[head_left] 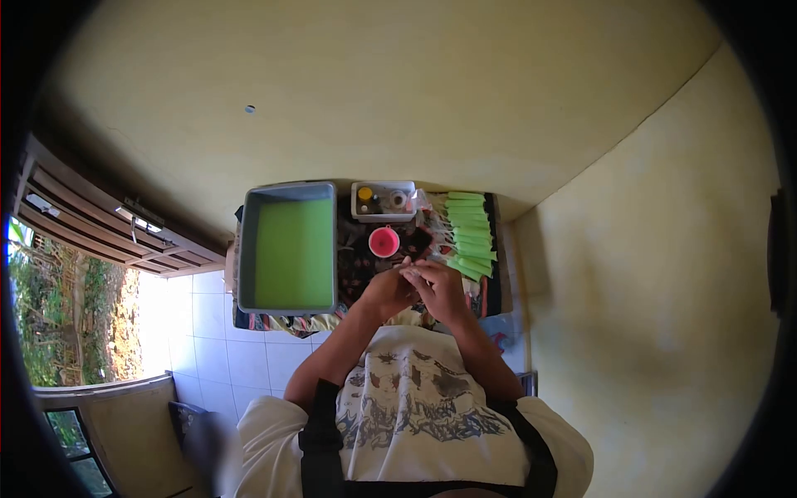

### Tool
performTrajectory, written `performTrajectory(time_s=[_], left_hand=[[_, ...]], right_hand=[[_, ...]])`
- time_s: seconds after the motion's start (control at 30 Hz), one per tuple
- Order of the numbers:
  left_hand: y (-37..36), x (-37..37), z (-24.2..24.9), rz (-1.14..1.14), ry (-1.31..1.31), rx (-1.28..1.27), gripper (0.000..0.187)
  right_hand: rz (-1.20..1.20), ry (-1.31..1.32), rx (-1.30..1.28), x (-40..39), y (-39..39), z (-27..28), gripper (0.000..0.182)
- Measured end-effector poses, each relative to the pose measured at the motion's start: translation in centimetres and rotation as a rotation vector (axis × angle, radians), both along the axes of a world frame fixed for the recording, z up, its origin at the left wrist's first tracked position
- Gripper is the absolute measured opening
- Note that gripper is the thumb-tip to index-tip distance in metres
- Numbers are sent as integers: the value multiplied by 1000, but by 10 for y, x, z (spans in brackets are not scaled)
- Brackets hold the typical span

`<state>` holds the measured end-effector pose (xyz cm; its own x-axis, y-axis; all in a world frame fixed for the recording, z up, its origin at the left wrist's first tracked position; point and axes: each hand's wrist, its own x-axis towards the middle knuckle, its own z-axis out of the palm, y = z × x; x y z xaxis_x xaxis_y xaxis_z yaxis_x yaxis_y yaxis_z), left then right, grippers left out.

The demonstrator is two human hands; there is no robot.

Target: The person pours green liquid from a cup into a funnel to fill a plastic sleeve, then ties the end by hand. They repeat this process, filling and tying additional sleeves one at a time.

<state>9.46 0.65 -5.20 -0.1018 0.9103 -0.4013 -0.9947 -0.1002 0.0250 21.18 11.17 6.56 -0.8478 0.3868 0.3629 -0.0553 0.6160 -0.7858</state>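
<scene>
Left hand [388,292] and right hand [439,287] meet at the fingers

My fingers are bent close together; I cannot tell whether anything is pinched between them; just beyond my grip is a round pink plastic vessel [384,241]; left of it, a grey rectangular plastic tub [335,249] of green liquid [292,253]; ahead and right, long light-green plastic tubes [469,228], side by side; farther ahead, a small white rectangular tray [383,220].

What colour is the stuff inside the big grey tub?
Bright green. The stuff inside the grey tub shows best in the head view.
</scene>
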Motion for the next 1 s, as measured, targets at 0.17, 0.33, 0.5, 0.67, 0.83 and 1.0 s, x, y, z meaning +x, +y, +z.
performTrajectory(time_s=[0.17,0.33,0.5,0.67,0.83,1.0], left_hand=[[15,-9,18,-93,58,-224,22],[19,-3,70,-187,673,-355,23],[26,-11,132,-411,2032,-218,21],[41,-28,162,-289,2417,-72,15],[45,-17,166,-111,2412,-139,10],[41,-11,168,-297,2044,-538,11]], right_hand=[[-139,-16,-163,41,-2,11,16],[-323,-29,-712,46,21,-14,19],[-171,229,-340,11,61,-41,21],[-12,100,-929,-5,68,-59,23],[-112,109,-1048,-7,63,-64,22],[-172,91,-989,-6,60,-53,24]])
